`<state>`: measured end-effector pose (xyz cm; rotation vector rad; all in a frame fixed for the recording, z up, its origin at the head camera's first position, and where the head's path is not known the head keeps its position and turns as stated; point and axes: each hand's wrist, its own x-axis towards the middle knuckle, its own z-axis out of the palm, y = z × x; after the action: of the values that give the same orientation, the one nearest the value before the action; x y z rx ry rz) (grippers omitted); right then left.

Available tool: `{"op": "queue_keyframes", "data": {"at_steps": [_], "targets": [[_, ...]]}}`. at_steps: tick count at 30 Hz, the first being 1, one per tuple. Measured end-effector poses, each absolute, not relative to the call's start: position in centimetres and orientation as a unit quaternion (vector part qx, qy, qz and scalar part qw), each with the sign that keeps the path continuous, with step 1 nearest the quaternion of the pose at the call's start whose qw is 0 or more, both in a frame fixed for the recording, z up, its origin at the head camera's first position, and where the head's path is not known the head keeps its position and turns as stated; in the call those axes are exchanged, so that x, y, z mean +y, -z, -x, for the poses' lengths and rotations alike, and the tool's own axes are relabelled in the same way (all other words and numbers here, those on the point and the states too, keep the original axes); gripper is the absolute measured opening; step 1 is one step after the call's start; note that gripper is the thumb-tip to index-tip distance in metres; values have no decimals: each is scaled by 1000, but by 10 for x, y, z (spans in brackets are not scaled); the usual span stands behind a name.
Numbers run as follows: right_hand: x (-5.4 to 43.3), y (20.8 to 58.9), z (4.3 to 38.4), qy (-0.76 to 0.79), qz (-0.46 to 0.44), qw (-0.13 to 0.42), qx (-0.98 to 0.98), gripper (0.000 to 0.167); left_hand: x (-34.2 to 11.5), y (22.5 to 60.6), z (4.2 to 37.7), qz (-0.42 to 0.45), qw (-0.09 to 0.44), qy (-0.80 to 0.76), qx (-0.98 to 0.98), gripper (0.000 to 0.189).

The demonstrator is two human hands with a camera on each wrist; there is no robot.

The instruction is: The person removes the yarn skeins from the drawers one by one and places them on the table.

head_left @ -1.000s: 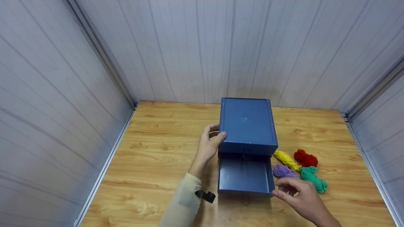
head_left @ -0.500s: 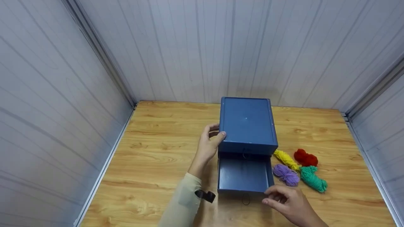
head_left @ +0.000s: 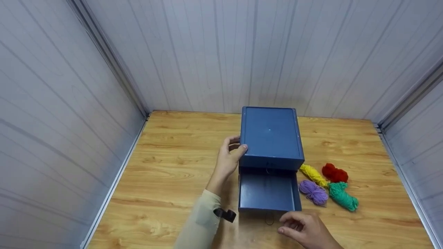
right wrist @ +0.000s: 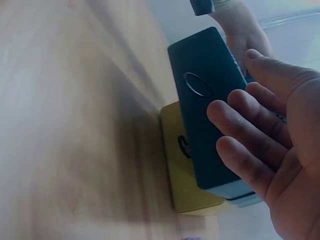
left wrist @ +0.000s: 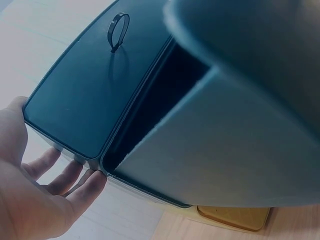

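Note:
A blue drawer cabinet stands on the wooden table, its top drawer front closed. Below that, an open drawer sticks out toward me, with nothing inside. A dark loop pull hangs on its front. My left hand grips the cabinet's left front edge, thumb on the top corner and fingers against the side. My right hand hovers just in front of the drawer's right corner, fingers loosely bent, holding nothing.
Right of the cabinet lie yellow yarn, red yarn, purple yarn and green yarn. A yellow drawer sits beneath the blue one. Pale panel walls enclose the table.
My right hand has moved left and toward me, from beside the open drawer's right corner to in front of it. The left hand, cabinet and drawer stay put.

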<state>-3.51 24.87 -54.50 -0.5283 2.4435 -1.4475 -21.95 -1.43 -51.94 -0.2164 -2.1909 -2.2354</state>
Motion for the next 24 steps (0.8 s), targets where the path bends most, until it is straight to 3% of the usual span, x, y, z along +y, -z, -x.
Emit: {"op": "queue_keyframes", "data": {"at_steps": [4,11,18,24], "targets": [[247,552,34,501,178,150,834,16,-14,520,219,70,2,713,-698,45],[246,569,36,501,206,129,831,15,-14,520,219,67,1,712,-699,44],[247,579,40,499,171,185,829,32,-14,518,218,68,4,710,-701,44],[241,588,41,508,152,204,823,33,-14,519,219,71,6,707,-703,44]]}}
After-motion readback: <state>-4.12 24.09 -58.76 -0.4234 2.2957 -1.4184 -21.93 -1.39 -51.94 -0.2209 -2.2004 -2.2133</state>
